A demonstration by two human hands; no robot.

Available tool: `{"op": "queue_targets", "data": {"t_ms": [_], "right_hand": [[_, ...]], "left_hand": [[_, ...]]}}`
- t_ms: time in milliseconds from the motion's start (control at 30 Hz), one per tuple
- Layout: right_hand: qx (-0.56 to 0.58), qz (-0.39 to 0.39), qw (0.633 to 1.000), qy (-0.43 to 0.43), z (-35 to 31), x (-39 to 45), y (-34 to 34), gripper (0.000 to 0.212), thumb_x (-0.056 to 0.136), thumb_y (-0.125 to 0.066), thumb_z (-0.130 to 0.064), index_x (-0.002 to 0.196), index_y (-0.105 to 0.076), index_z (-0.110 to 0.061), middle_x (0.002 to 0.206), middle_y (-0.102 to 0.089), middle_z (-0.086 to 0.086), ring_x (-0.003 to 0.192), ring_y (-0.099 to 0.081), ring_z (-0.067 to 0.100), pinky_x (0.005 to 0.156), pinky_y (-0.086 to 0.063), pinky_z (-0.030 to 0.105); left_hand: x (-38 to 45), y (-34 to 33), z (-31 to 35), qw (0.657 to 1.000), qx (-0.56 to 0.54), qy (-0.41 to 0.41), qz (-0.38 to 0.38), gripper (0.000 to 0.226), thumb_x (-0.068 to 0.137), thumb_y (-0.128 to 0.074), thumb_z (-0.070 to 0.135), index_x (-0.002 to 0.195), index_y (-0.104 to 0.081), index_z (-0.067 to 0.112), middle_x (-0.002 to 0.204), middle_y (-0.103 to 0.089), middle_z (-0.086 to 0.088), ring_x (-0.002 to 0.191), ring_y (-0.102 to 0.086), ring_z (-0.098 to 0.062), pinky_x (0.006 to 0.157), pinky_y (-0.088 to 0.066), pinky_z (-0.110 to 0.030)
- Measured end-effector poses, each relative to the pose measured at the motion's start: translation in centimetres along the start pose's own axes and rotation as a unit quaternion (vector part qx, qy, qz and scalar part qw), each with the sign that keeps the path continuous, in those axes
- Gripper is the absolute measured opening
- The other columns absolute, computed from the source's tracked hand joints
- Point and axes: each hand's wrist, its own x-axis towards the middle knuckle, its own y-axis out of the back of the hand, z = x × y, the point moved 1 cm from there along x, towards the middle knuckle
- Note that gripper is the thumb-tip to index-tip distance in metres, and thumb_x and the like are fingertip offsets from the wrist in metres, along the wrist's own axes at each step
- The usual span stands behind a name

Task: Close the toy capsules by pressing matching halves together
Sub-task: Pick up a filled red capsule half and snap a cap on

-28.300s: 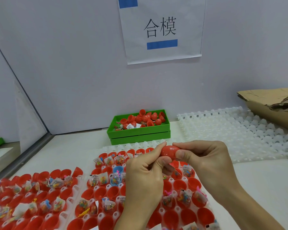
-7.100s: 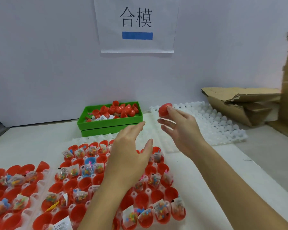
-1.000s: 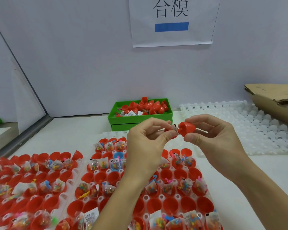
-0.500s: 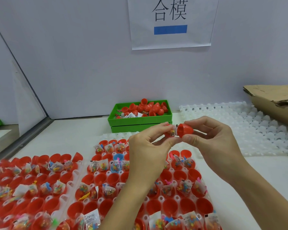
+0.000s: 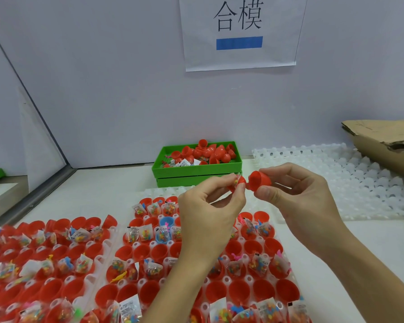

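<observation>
One head-worn wide-angle view looks forward and down across a white worktop point(image 5: 371, 252), close above the raised hands, facing a pale back wall point(image 5: 126, 78); its lower edges seem slightly blurred.

Two bare forearms come in from the bottom edge, left hand point(image 5: 210, 213) and right hand point(image 5: 306, 201) both in view. No gloves, no sleeves visible up to the frame edge. No rings, watch or wristband on either wrist. Nails short, unpainted; the right thumbnail is clearest, facing the camera. Fingers slim. Nothing else of the body shows: no torso, no clothing.
</observation>
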Motion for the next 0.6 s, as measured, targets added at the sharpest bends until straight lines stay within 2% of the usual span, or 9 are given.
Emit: {"op": "queue_targets", "data": {"t_ms": [200,400,467,600], "right_hand": [[-0.053,0.006,0.998,0.041,-1.1,-0.1,-0.3,0.033,0.057,-0.081,-0.025,0.088,-0.071,-0.018,0.084,-0.077,-0.007,0.080,-0.074,0.013,0.068,-0.056,0.015],[-0.083,-0.032,0.994,0.069,-1.7,-0.4,-0.6,0.037,0.059,-0.082,-0.023,0.094,-0.071,-0.020,0.088,-0.076,-0.003,0.079,-0.074,0.018,0.070,-0.059,0.022],[-0.089,-0.051,0.992,0.071,-1.7,-0.5,-0.6,0.036,0.063,-0.079,-0.019,0.098,-0.071,-0.020,0.090,-0.076,-0.004,0.080,-0.074,0.017,0.072,-0.059,0.022],[-0.098,-0.027,0.991,0.082,-1.5,-0.3,-0.4,0.030,0.067,-0.074,-0.016,0.097,-0.071,-0.021,0.089,-0.076,-0.008,0.078,-0.074,0.010,0.073,-0.057,0.015]], "left_hand": [[-0.3,-0.1,0.4,0.996,0.054,-0.066,0.014,0.023,0.080,-0.078,0.010,0.102,-0.077,0.012,0.099,-0.074,0.009,0.094,-0.070,0.003,0.074,-0.057,-0.015],[-0.6,-0.2,0.7,0.970,0.179,-0.161,0.030,0.025,0.081,-0.078,0.012,0.106,-0.075,0.012,0.103,-0.069,0.011,0.096,-0.069,-0.002,0.077,-0.061,-0.028],[-0.6,-0.1,0.7,0.968,0.188,-0.164,0.029,0.025,0.082,-0.078,0.012,0.106,-0.076,0.012,0.103,-0.071,0.009,0.096,-0.068,-0.002,0.077,-0.060,-0.027],[-0.5,0.0,0.8,0.974,0.177,-0.143,-0.012,0.028,0.085,-0.075,0.013,0.113,-0.073,0.014,0.108,-0.067,0.014,0.100,-0.067,-0.001,0.080,-0.060,-0.026]]}}
